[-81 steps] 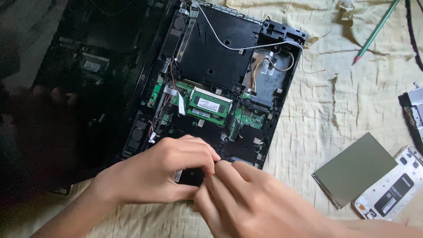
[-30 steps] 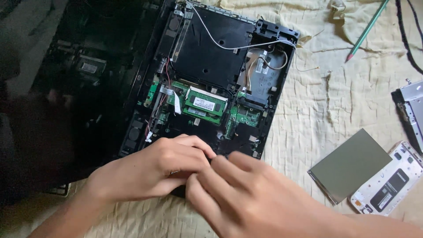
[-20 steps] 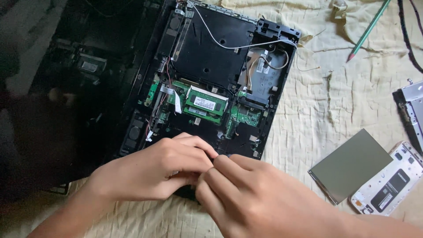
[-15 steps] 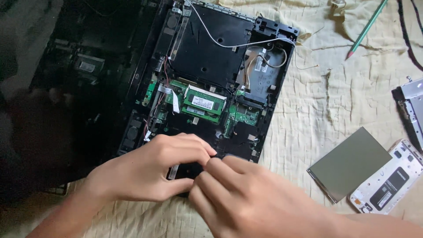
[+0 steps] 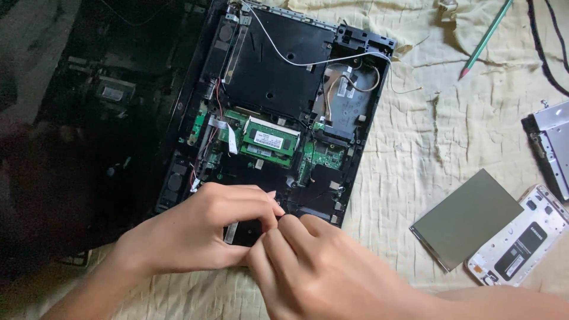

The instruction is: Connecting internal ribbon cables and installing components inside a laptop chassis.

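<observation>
Fingertips of both hands meet on a small dark part [image 5: 246, 232] at the near edge of the opened laptop base [image 5: 278, 77], and this part seems to be the thing in work. It lies directly under the left hand [image 5: 204, 234], between its curled fingers and its thumb, and only a small dark piece with a pale strip shows in the gap. The left hand is closed narrow around it, and I judge it pinches or presses the part, though I cannot tell if the part is lifted or sits flat in the base. The right hand [image 5: 323, 266] comes from the near side; its fingertips [image 5: 283, 220] touch the same spot, just beside the left index finger, bent tight as for picking. What it holds, if anything, is hidden.

My judgement: the step is loosening or seating a small piece at this edge. Such a move calls for a light, steady pull or push, because the parts nearby are delicate.

Just beyond the grip, further from the person, lies the green memory module [image 5: 269, 141] on the circuit board. Far to the right of the grip, on the cream cloth [image 5: 427, 130], rest a grey flat panel [image 5: 468, 216], a white phone shell [image 5: 518, 246] and a green pencil [image 5: 486, 38].
</observation>
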